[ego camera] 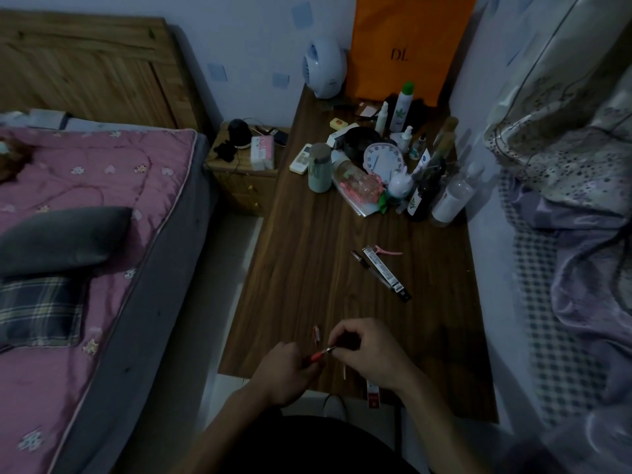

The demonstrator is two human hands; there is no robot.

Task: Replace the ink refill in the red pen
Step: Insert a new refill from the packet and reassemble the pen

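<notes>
Left hand (pixel 285 372) grips the red pen (pixel 316 356); right hand (pixel 367 350) pinches its tip.

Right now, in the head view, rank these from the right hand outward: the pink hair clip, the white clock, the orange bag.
From the right hand:
1. Pink hair clip, mid-desk, beyond the hand.
2. White clock, among the clutter further back.
3. Orange bag, against the wall at the desk's far end.

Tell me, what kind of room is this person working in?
Most likely a bedroom at home. A bed with a pink quilt and a wooden headboard fills the left side, a small nightstand sits beside it, and the wooden table holds lotion bottles and a small clock.
</notes>
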